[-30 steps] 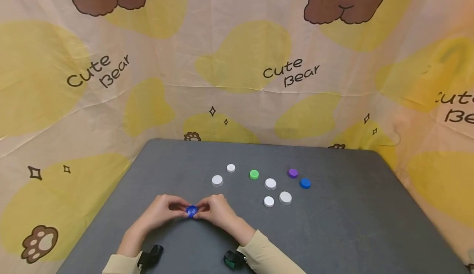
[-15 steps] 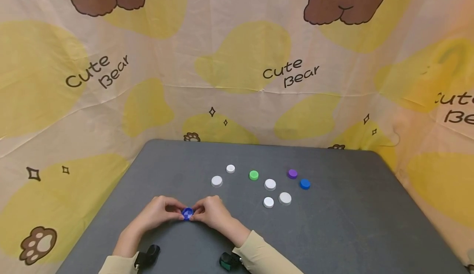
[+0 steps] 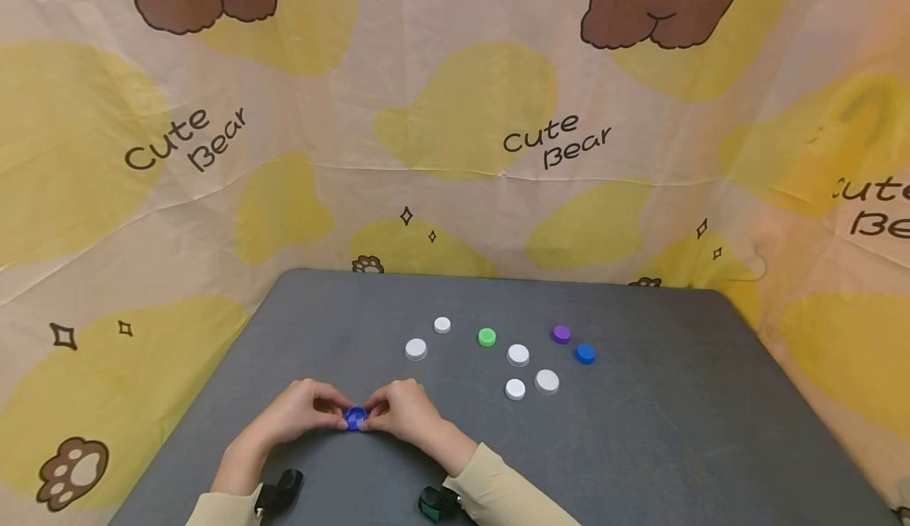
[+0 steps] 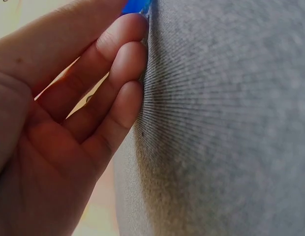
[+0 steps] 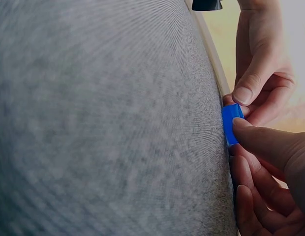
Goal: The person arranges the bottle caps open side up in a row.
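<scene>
A dark blue bottle cap (image 3: pixel 355 418) with its hollow side up is low at the table surface, between my two hands. My left hand (image 3: pixel 295 411) pinches its left side with thumb and fingers. From the right, my right hand (image 3: pixel 407 411) pinches the same cap. In the right wrist view the blue cap (image 5: pixel 231 123) shows side-on, with a thumb of each hand at its wall. Only a bit of the cap (image 4: pixel 135 6) enters the top of the left wrist view, where the other left fingertips rest along the grey surface.
Beyond the hands, on the grey table (image 3: pixel 675 431), lie several white caps (image 3: pixel 547 381), a green cap (image 3: pixel 486 337), a purple cap (image 3: pixel 562 335) and a lighter blue cap (image 3: pixel 586 354). A printed cloth (image 3: pixel 455 107) hangs behind and at both sides.
Both hands have shifted a little left and nearer to me, with the dark blue cap between them. The other caps stay where they were.
</scene>
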A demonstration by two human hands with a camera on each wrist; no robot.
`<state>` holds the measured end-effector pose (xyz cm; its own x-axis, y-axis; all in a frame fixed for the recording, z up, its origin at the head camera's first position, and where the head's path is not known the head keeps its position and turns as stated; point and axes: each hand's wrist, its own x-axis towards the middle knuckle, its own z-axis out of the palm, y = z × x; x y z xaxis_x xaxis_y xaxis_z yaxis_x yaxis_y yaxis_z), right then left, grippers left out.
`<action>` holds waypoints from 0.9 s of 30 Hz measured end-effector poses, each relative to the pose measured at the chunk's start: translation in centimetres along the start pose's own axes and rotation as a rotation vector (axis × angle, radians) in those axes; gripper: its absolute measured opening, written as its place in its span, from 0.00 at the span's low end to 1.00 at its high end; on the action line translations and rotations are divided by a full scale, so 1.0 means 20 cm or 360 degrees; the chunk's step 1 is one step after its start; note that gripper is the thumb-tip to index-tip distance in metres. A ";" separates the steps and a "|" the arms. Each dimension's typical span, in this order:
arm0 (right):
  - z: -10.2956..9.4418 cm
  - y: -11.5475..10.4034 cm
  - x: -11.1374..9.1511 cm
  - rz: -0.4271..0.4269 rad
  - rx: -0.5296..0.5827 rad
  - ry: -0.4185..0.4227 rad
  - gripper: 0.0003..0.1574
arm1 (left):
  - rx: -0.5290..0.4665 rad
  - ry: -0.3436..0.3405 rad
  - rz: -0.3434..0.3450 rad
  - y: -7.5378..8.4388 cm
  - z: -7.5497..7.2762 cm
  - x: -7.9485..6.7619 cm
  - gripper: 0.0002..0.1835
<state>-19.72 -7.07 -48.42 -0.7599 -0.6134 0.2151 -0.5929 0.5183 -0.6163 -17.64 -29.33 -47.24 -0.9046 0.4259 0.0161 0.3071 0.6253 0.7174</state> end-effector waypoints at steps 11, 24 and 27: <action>0.01 -0.01 0.00 0.0019 0.0007 -0.0016 0.14 | -0.0006 -0.0037 0.0034 -0.01 -0.01 0.00 0.13; 0.00 0.00 0.00 0.0003 0.0031 -0.0046 0.14 | -0.0059 -0.0102 -0.0031 0.01 -0.02 0.01 0.15; -0.01 0.01 0.00 -0.0048 0.0085 -0.0050 0.14 | -0.0015 -0.0062 -0.0052 0.01 -0.01 0.02 0.14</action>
<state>-19.85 -6.77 -48.37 -0.7326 -0.6472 0.2110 -0.5999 0.4673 -0.6494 -17.92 -29.20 -46.86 -0.9019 0.4306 -0.0342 0.2748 0.6330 0.7237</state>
